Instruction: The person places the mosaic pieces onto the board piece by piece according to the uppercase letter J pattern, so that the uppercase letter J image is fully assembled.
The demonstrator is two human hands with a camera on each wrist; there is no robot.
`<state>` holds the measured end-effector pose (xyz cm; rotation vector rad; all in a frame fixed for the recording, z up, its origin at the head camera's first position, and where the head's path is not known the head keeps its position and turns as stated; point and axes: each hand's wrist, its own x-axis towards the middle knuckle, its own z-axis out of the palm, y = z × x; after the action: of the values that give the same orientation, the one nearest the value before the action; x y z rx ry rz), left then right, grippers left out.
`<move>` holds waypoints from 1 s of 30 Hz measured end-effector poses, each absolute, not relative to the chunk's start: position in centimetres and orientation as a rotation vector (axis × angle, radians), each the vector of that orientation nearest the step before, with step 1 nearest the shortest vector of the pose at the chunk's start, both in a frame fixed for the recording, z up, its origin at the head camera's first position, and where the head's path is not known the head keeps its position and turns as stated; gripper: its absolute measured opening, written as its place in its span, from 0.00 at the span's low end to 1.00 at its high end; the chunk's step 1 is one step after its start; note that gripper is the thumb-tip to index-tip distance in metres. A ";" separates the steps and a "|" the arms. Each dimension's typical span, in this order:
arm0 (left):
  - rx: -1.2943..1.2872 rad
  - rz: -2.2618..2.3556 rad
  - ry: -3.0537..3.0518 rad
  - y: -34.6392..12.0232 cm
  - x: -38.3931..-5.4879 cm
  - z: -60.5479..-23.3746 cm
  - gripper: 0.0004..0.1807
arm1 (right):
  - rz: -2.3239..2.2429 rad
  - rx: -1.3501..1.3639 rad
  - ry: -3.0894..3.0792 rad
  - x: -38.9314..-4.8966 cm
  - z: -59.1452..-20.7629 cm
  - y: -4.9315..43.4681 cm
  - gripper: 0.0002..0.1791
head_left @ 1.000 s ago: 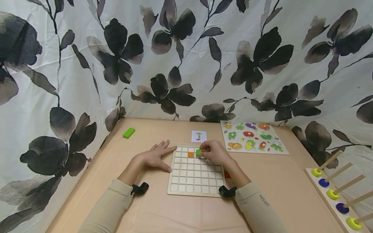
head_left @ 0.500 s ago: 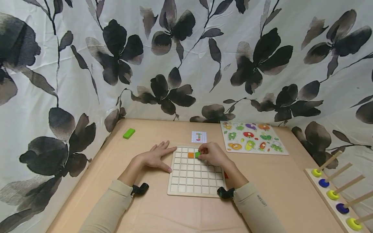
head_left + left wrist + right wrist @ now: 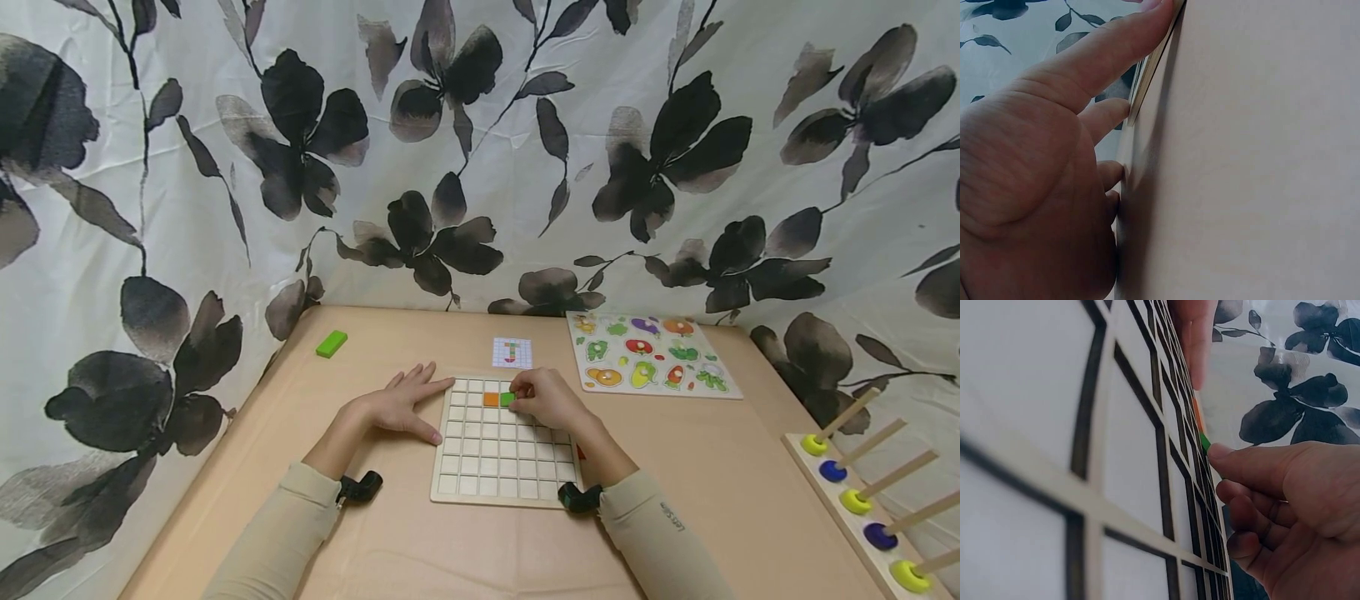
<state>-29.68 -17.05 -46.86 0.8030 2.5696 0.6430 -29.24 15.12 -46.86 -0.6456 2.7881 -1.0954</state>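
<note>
Head view, green tile (image 3: 506,399), perhaps part-hidden

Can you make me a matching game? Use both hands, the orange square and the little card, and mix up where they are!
Things:
1. left hand
2. right hand
3. orange square
4. little card

Places:
A. with fingertips at the green square
B. lying on the table, past the far edge of the grid board
C. spread out at the grid board's left edge
D. in the grid board, just left of the green square

Right pairs: 1-C, 2-A, 3-D, 4-B
</note>
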 end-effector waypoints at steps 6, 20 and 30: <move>0.800 0.642 2.563 -17.1 -29.6 -46.8 0.60 | -1.104 -0.654 2.775 -29.3 -47.0 15.1 0.09; 0.795 0.655 2.562 -17.1 -29.3 -46.7 0.60 | -1.095 -0.660 2.770 -29.2 -47.2 15.2 0.08; 0.797 0.644 2.567 -17.1 -29.3 -46.7 0.60 | -1.101 -0.662 2.747 -29.2 -47.0 15.2 0.09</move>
<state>-29.31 -17.12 -46.68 0.7966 2.5668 0.6438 -29.18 15.21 -47.04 -0.6624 2.7469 -1.1010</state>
